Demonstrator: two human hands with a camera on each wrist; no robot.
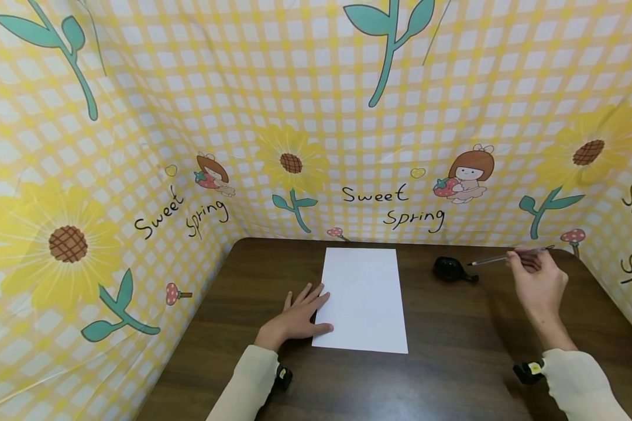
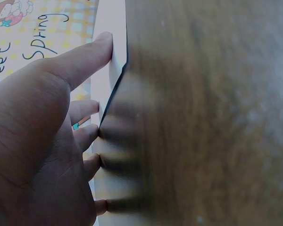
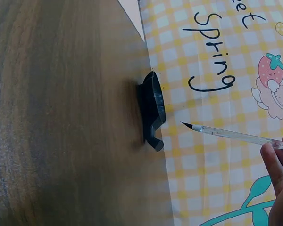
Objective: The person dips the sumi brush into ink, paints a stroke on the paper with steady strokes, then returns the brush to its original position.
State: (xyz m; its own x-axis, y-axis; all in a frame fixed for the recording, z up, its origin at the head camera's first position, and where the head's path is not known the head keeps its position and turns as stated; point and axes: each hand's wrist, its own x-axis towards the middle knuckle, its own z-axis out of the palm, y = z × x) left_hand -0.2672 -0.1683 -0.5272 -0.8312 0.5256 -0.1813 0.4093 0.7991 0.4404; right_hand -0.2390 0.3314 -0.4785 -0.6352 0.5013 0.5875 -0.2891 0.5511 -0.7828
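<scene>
A white sheet of paper [image 1: 366, 301] lies on the dark wooden table, its long side running away from me. My left hand [image 1: 297, 318] rests with spread fingers along the left edge of the sheet; thumb and fingertips touch the paper [image 2: 114, 21] and the wood beside it. Between its thumb and fingers, my right hand [image 1: 541, 283] pinches a slim paintbrush [image 3: 231, 135] by its clear handle. The dark pointed tip of the brush is in the air near a small black ink dish [image 1: 449, 269]. This dish [image 3: 152, 103] has a short spout-like handle; its inside is hard to make out.
Yellow checked cloth [image 1: 316, 82] with printed flowers and lettering hangs at the back and both sides of the table [image 1: 442, 374]. Black wrist cameras [image 1: 528, 372] sit at both cuffs. The dish stands to the right of the paper, near the back edge.
</scene>
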